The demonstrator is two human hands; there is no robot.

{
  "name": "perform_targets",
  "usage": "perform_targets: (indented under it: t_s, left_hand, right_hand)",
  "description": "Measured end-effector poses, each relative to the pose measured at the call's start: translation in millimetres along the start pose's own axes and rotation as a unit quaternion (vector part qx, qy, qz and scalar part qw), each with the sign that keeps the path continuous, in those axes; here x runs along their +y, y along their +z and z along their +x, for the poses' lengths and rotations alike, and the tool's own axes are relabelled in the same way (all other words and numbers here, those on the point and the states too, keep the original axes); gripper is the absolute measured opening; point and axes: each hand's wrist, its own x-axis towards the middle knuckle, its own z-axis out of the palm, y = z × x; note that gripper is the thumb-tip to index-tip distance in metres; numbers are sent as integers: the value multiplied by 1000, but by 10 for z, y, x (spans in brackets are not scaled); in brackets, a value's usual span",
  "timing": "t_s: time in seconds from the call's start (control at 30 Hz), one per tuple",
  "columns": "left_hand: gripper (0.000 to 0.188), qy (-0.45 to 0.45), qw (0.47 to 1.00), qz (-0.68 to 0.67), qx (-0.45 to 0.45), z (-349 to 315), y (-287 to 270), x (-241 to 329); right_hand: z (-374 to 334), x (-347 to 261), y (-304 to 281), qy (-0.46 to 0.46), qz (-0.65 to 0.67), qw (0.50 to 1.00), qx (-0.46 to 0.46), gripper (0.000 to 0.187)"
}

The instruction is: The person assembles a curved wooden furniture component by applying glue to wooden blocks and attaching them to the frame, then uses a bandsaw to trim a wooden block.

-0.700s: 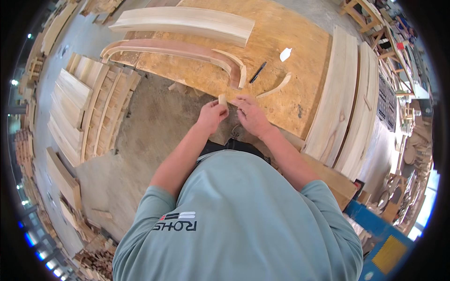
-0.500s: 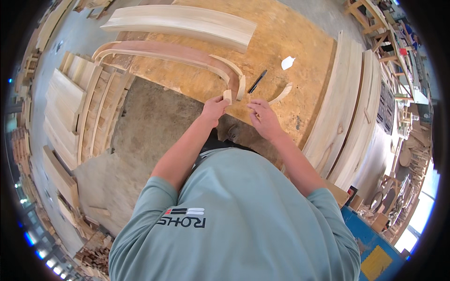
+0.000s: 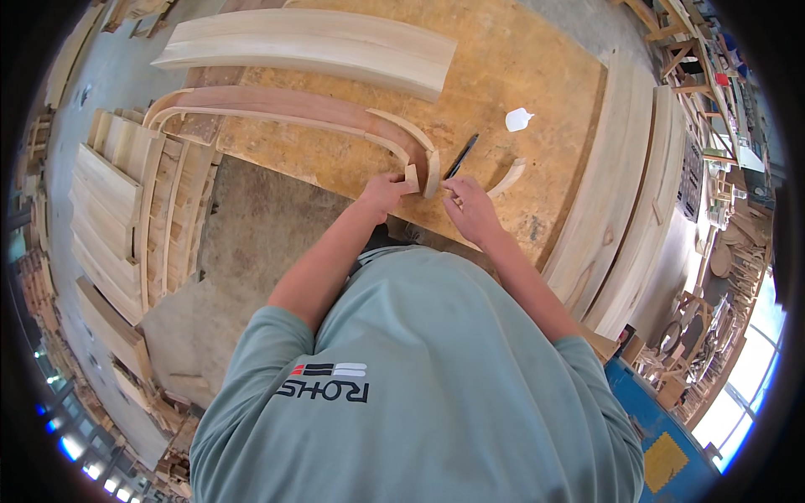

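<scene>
My left hand (image 3: 386, 194) is closed on a small pale wood block (image 3: 412, 178), holding it by the near end of a long curved wooden piece (image 3: 277, 102). That piece has a reddish-brown face with pale strips along its edges, and it bends toward me at its right end. A short curved pale strip (image 3: 433, 173) stands at that end, just right of the block. Close beside it, my right hand (image 3: 473, 211) has its fingertips pinched together; what they hold, if anything, is too small to make out. Just beyond them lies a black pen (image 3: 462, 156).
On the workbench (image 3: 503, 75) are a white squeeze bottle (image 3: 519, 119), a loose curved strip (image 3: 508, 178) and a broad curved board (image 3: 310, 44). Long planks (image 3: 608, 184) line the right side. Stacked boards (image 3: 109, 193) stand left, and a blue cabinet (image 3: 641, 411) is at lower right.
My right hand has come slightly nearer the bench and the strip's end. The left hand still grips the block, now closer against the curved piece. The view has shifted a little.
</scene>
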Motion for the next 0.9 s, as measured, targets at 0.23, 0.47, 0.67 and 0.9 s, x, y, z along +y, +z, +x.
perform_targets:
  t_s: [0.23,0.47,0.67,0.9]
  left_hand:
    - [35,-67,995,24,-64,115,-190,265]
    - [33,-73,995,-9,-71,235,-225,223]
    - [39,-71,994,-3,-85,203,-225,241]
    - [30,-62,996,4,-69,206,-219,251]
  right_hand:
    - [297,100,165,28,-14,999,-27,25]
    - [369,124,186,55,-12,998,-19,23]
    - [350,113,197,66,-3,998,-11,22]
    - [258,83,178,89,24,996,12,24]
